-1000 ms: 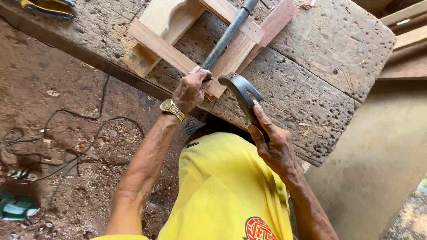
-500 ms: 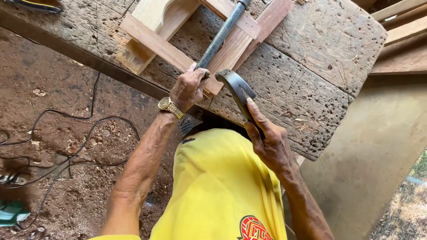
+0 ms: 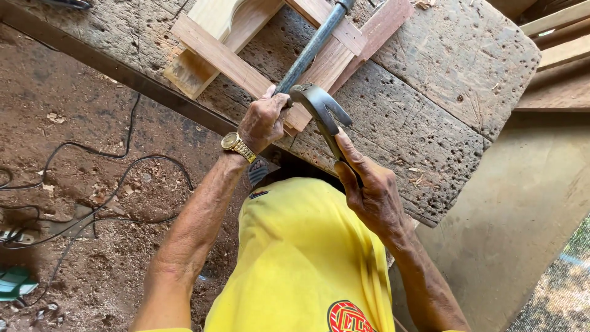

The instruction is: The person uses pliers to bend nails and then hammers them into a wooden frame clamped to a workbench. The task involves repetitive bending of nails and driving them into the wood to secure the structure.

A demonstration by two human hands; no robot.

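Claw hammer [image 3: 322, 110], steel head dark and curved, held over a light wooden frame [image 3: 246, 58] lying on a worn, pitted bench [image 3: 442, 74]. Right hand [image 3: 369, 190] is closed round the handle just below the head; left hand [image 3: 263, 120] is curled at the frame's near edge, beside a dark bar clamp [image 3: 313, 46]. The hammer is probably head-heavy, rigid and hard: gripping lower on the handle would give swing, gripping near the head control. The frame looks light and stiff.
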